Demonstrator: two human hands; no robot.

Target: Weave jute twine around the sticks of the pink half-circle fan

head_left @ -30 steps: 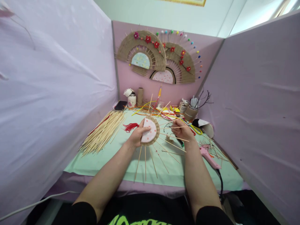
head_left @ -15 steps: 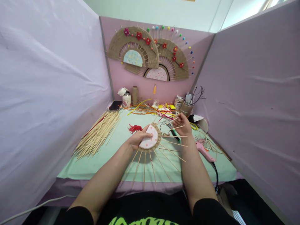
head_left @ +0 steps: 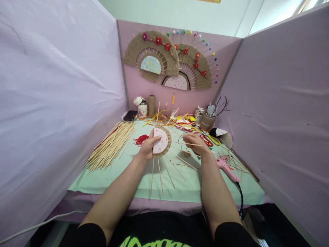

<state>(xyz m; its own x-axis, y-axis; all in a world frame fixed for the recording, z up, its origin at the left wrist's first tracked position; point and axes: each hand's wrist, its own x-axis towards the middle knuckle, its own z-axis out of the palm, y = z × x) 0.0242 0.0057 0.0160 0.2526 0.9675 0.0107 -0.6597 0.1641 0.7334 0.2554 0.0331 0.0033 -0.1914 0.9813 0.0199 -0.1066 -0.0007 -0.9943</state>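
My left hand (head_left: 149,145) grips the flat edge of a half-round woven fan (head_left: 169,142), its thumb lying over the white centre with pink dots (head_left: 159,141). Thin wooden sticks (head_left: 182,158) spread outward from the fan's cord-woven rim. To the right, my right hand (head_left: 194,142) is closed beside the sticks, one of which passes in front of its fingers. What those fingers pinch is too small to make out. A red tassel (head_left: 141,140) shows just left of my left hand. Below my right hand lies a small ball of twine (head_left: 186,153).
Many loose sticks (head_left: 110,145) lie at the left. A pink glue gun (head_left: 228,169) with a black cord is at the right. Coloured pipe cleaners (head_left: 151,120), a phone (head_left: 130,115), jars and a pot of twigs (head_left: 207,121) line the back. Finished fans (head_left: 154,51) hang behind.
The fan has turned in my left hand, with its sticks now pointing more upward at the back. My right hand has come lower and nearer to me. The view has shifted slightly.
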